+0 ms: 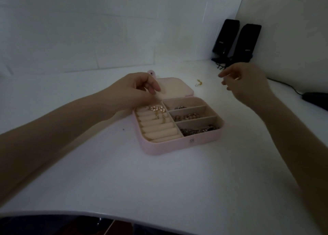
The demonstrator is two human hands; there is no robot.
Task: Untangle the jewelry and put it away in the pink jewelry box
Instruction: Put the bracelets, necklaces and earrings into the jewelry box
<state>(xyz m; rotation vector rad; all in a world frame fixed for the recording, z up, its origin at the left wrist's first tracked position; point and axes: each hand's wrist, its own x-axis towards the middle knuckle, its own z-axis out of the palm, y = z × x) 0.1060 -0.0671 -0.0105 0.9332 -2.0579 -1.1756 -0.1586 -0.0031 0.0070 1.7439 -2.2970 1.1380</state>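
The pink jewelry box (170, 145) lies open on the white tabletop (159, 181), its lid (174, 88) folded flat behind it. Most of the jewelry looks put away. Pearl and gold pieces (158, 111) sit among the ring rolls on the left side, and each of the three compartments on the right holds something — a small dark piece in the far one, a beaded strand (186, 117) in the middle, a dark chain (198, 130) in the nearest.

The left hand (134, 92) hovers over the far-left corner of the box, fingers curled down toward the pearls. Whether its grip pinches anything I cannot tell, as the fingertips are bunched and partly hidden. The right hand (246, 85) is raised to the right of the lid, blurred, with the fingers loosely spread and seemingly holding nothing.

One small gold item (199, 82) lies on the tabletop, apart from the box, between the lid and the right hand. So the step in hand appears to be the last of the sorting — seating the pearls while the other hand goes for the stray. The next move likely calls for a fine fingertip pinch on that tiny piece, then a free slot in the box.
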